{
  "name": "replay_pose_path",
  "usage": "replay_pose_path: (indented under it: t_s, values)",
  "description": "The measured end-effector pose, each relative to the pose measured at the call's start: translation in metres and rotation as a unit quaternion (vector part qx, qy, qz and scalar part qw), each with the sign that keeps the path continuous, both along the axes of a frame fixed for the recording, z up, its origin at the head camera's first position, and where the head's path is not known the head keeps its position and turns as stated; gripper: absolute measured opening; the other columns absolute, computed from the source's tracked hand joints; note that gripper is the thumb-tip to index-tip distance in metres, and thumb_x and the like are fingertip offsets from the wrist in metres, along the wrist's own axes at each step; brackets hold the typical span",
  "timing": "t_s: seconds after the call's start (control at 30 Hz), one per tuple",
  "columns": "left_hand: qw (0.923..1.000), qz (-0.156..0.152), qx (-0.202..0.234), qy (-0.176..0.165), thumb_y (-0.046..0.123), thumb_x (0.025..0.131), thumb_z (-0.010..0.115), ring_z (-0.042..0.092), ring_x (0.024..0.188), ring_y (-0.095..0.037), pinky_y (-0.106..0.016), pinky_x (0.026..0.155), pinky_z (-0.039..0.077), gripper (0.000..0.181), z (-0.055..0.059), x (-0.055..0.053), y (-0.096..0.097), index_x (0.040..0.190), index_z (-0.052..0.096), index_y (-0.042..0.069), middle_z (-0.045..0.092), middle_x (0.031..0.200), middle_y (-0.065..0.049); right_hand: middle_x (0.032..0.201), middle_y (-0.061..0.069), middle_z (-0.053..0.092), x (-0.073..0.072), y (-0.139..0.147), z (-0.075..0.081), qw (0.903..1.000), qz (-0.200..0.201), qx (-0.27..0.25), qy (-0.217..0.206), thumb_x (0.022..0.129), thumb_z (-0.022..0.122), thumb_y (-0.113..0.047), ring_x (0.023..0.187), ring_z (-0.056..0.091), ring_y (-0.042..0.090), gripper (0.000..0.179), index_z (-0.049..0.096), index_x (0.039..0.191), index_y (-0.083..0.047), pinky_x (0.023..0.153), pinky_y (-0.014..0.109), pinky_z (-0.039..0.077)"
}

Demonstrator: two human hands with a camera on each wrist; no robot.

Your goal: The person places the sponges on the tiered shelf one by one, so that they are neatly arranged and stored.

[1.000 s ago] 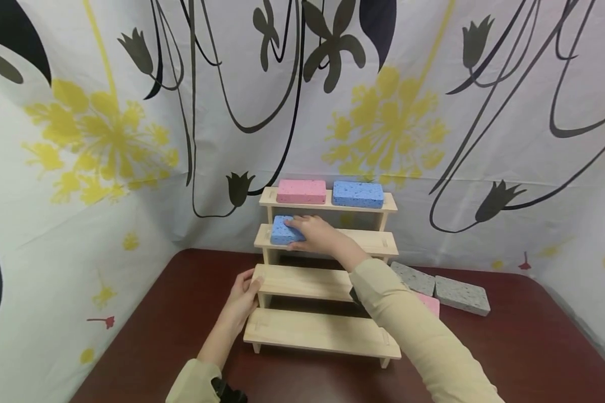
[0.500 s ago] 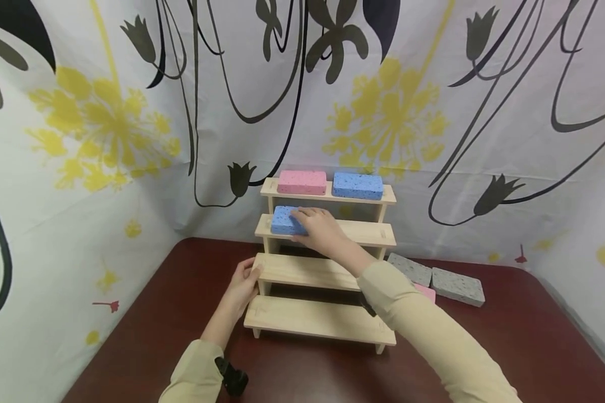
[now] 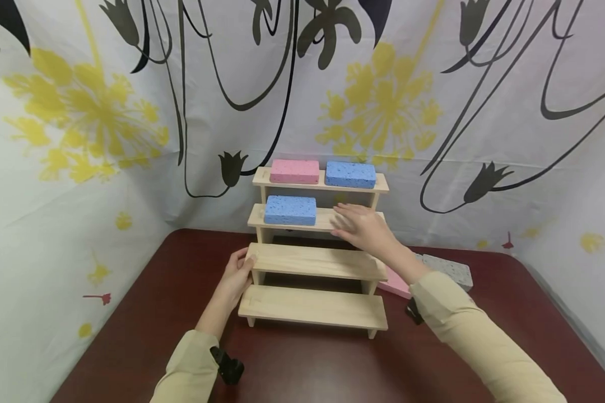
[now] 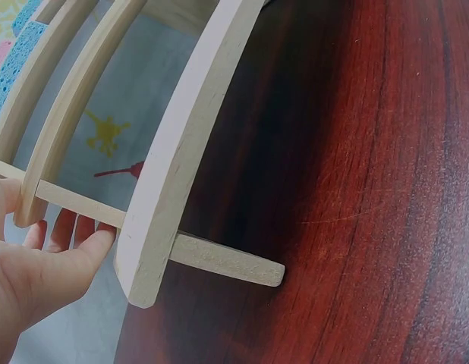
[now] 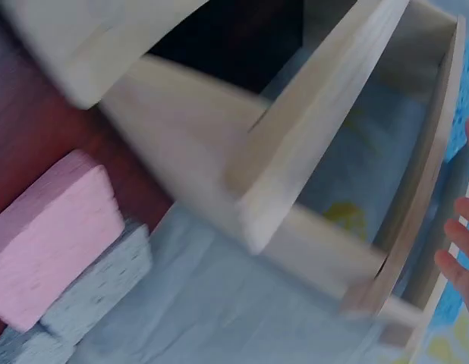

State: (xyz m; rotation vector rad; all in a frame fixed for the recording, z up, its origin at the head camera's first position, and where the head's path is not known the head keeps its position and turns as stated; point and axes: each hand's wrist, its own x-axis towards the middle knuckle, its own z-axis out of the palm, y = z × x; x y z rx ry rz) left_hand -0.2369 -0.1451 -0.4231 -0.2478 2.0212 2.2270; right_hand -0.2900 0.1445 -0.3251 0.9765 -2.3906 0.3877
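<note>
A four-step wooden display stand point(image 3: 312, 305) stands on the table. Its second step from the top bears a blue sponge point(image 3: 289, 210) at the left end. My right hand point(image 3: 367, 230) hovers over the right part of that step, apart from the sponge, with its fingers extended and holding nothing. On the top step lie a pink sponge point(image 3: 294, 171) and another blue sponge point(image 3: 350, 174). My left hand point(image 3: 234, 279) grips the left side of the stand by the third step; in the left wrist view its thumb and fingers hold the side frame.
Right of the stand lie a pink sponge point(image 5: 60, 235) and grey sponges point(image 3: 448, 271), partly hidden by my right arm in the head view. A patterned cloth point(image 3: 206, 112) hangs behind the dark red table point(image 3: 302, 369).
My right hand has let go of the blue sponge on the second step and moved right, away from it. The left hand keeps its grip on the stand. The head view has shifted slightly.
</note>
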Motion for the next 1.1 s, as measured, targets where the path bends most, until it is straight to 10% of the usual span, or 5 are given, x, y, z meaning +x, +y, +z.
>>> replay_pose_path:
  t_s: [0.3,0.5,0.6,0.83,1.1]
  values:
    - [1.0,-0.004,-0.001,-0.004,0.023,0.099,0.04,0.031,0.133,-0.035,-0.05,0.11,0.023,0.053,0.0,0.002,-0.002,0.143,0.016,0.01,0.029,0.142,-0.02,0.12,0.017,0.06,0.019,0.066,-0.021,0.9974,-0.035,-0.062,-0.007,0.079,0.07,-0.02,0.111,0.054,0.036,0.043,0.06,0.118,-0.002,0.097,0.055,0.037]
    - [0.9999,-0.008,0.001,-0.008,0.025,0.098,0.04,0.03,0.134,-0.034,-0.049,0.111,0.022,0.053,0.003,0.001,-0.002,0.144,0.015,0.011,0.027,0.144,-0.019,0.122,0.024,0.054,0.031,0.108,-0.053,0.9763,-0.139,-0.096,-0.136,0.096,0.045,-0.028,0.115,0.045,0.043,0.039,0.054,0.122,0.001,0.095,0.061,0.032]
    - [0.9999,-0.009,0.001,-0.011,0.025,0.098,0.041,0.03,0.134,-0.034,-0.05,0.111,0.021,0.054,0.004,0.0,-0.001,0.144,0.015,0.011,0.028,0.143,-0.019,0.121,0.028,0.051,0.035,0.122,-0.076,0.9645,-0.176,-0.08,-0.18,0.097,0.045,-0.029,0.111,0.046,0.045,0.042,0.052,0.123,0.003,0.09,0.062,0.035]
    - [0.9998,-0.001,-0.001,-0.022,0.024,0.098,0.041,0.032,0.133,-0.032,-0.049,0.111,0.023,0.053,0.006,-0.004,0.0,0.144,0.016,0.012,0.03,0.141,-0.018,0.105,0.023,0.059,0.039,0.141,-0.125,0.971,-0.172,0.042,-0.161,0.079,0.07,-0.028,0.095,0.056,0.04,0.049,0.058,0.115,0.004,0.079,0.055,0.046]
    - [0.9997,0.002,-0.006,-0.023,0.024,0.098,0.041,0.032,0.133,-0.033,-0.05,0.11,0.022,0.052,0.005,-0.003,0.0,0.143,0.017,0.013,0.031,0.142,-0.018,0.099,0.022,0.054,0.04,0.137,-0.128,0.9542,-0.201,0.106,-0.194,0.068,0.077,-0.038,0.089,0.053,0.037,0.067,0.057,0.118,0.004,0.073,0.054,0.045]
